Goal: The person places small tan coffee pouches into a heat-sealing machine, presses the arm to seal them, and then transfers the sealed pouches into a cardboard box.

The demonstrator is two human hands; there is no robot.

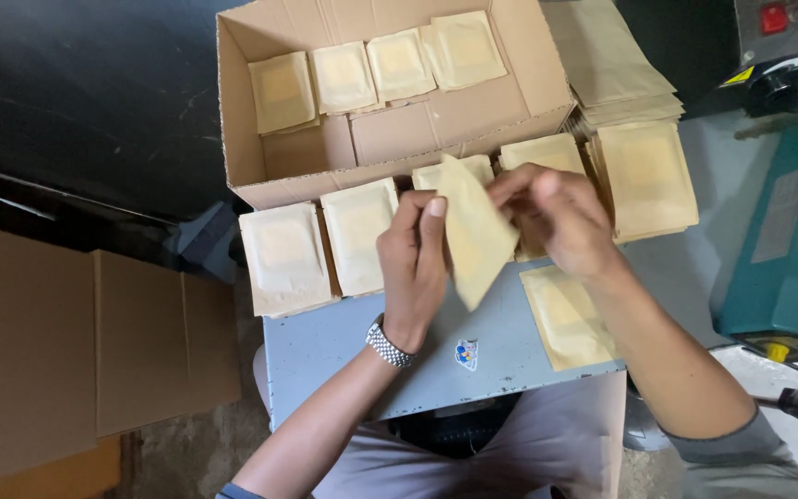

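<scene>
Grey trousers and the near edge of a small grey counter (325,360) are closest to me, with a little sticker on the top. Just above that edge the person has both hands on one tan paper pouch (473,231), held tilted in the air over the counter, a corner pointing down. The left hand (415,268), steel watch on the wrist, pinches the pouch's left edge between thumb and fingers (431,214), closed on it. The right hand (561,222) grips the upper right side, fingers curled shut around that edge.

Looks super light and floppy to me, thin paper with a flat pad showing through, so it probably bends easily and won't slip much. Holding it by the edges or corners seems the sensible way, not the padded middle.

More pouches lie in a row behind the held pouch, one flat on the counter to its right, and a stack (644,176) further right. Beyond the pouch sits an open cardboard box (390,139) with a few pouches leaning along its back wall.
</scene>
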